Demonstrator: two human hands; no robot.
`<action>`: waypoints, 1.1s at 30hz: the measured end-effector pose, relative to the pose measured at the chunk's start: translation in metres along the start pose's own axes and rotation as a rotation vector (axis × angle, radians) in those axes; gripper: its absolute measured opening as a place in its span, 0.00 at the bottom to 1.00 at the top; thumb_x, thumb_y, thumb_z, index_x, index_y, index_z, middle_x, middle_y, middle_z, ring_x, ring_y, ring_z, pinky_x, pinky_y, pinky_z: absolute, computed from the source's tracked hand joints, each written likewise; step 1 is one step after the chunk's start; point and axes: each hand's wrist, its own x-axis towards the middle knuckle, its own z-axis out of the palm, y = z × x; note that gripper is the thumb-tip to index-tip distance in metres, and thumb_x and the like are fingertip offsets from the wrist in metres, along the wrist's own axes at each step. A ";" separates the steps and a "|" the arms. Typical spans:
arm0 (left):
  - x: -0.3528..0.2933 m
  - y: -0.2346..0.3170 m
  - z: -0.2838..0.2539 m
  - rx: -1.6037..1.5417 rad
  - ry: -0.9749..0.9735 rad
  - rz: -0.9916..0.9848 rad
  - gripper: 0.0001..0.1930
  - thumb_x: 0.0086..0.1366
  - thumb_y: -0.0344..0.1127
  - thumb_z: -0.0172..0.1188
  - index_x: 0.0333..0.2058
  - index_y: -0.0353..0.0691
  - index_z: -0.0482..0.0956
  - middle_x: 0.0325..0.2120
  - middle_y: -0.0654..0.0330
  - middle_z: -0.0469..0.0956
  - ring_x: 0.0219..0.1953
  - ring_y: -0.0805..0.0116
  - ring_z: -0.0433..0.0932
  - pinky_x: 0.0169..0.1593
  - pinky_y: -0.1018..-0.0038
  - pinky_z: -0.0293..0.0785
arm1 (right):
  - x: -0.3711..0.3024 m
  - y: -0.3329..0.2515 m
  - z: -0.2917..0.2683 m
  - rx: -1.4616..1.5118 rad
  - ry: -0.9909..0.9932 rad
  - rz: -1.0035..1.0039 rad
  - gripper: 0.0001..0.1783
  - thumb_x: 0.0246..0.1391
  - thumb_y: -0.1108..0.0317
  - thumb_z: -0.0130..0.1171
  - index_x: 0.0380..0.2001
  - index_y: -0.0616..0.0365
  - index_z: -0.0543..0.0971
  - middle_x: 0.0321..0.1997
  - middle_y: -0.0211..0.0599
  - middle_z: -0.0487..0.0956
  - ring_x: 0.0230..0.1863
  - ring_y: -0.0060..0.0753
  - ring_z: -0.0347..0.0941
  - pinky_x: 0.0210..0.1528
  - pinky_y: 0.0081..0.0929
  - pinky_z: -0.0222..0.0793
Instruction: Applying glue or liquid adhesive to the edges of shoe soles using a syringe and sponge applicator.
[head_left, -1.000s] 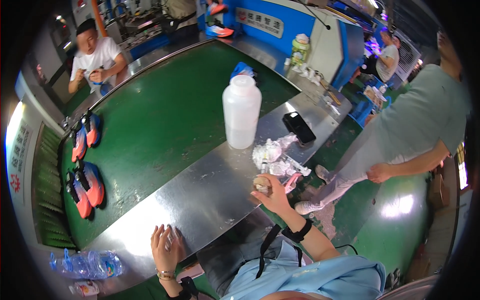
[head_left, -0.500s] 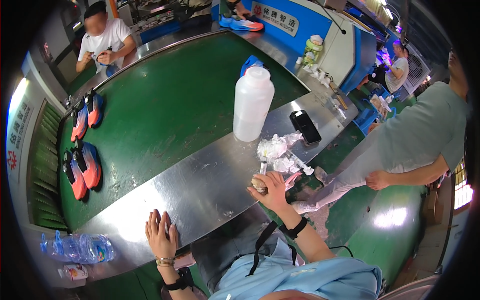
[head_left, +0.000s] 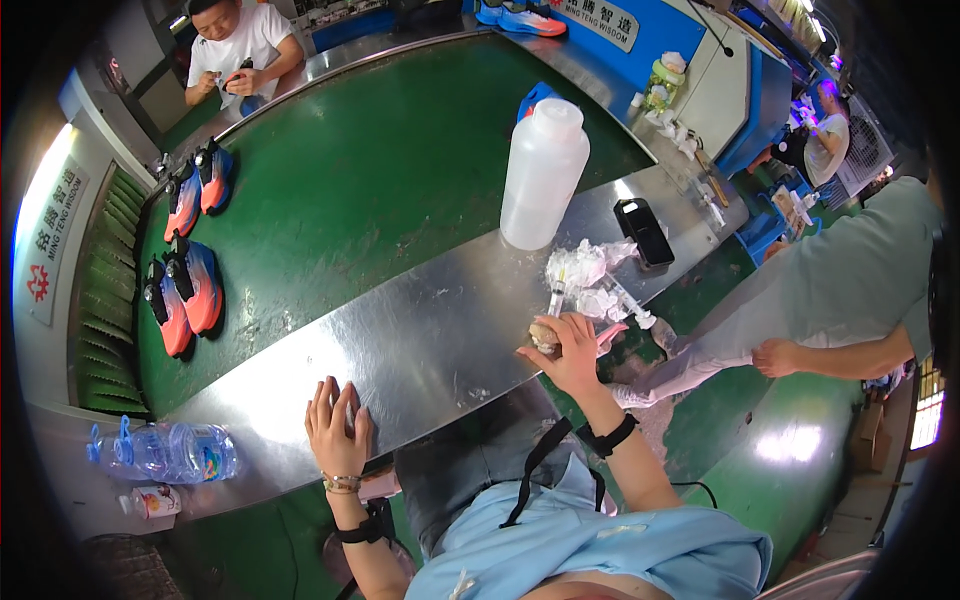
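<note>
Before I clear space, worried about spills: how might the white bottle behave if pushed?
Pushed high, the bottle may tip, since it stands tall and narrow. It could slide readily, as the counter looks smooth and shiny. Its translucent, plastic-looking walls would probably flex if squeezed.

the left hand (head_left: 338, 432) lies on the metal counter (head_left: 430, 330) while the right hand (head_left: 574, 362) grips a beige lump (head_left: 544, 337).
</note>
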 end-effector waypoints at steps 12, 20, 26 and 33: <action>0.196 0.032 -0.010 -0.363 -0.097 0.187 0.10 0.53 0.30 0.57 0.35 0.39 0.75 0.31 0.58 0.77 0.36 0.64 0.77 0.40 0.74 0.70 | 0.007 0.026 -0.029 1.051 0.043 0.516 0.33 0.35 0.61 0.68 0.42 0.66 0.63 0.31 0.36 0.73 0.34 0.28 0.74 0.37 0.23 0.71; 0.428 0.094 0.187 -1.022 -0.443 0.127 0.19 0.53 0.42 0.57 0.41 0.39 0.71 0.33 0.57 0.77 0.36 0.64 0.77 0.42 0.70 0.72 | 0.010 0.042 -0.046 1.138 0.009 0.495 0.38 0.27 0.52 0.70 0.40 0.64 0.66 0.28 0.35 0.76 0.30 0.27 0.74 0.34 0.22 0.68; 0.456 0.226 0.256 -0.536 -0.005 0.297 0.45 0.39 0.56 0.65 0.54 0.42 0.56 0.42 0.45 0.70 0.44 0.52 0.71 0.46 0.64 0.68 | 0.007 0.059 -0.054 0.859 -0.097 0.462 0.38 0.16 0.49 0.73 0.34 0.60 0.72 0.27 0.32 0.75 0.26 0.25 0.71 0.30 0.19 0.65; 0.440 0.239 0.235 -0.401 0.017 0.101 0.34 0.45 0.56 0.61 0.47 0.40 0.66 0.34 0.46 0.75 0.36 0.47 0.74 0.41 0.62 0.71 | 0.003 0.062 -0.056 0.906 -0.086 0.474 0.38 0.23 0.44 0.69 0.34 0.62 0.71 0.24 0.33 0.76 0.24 0.26 0.73 0.28 0.17 0.66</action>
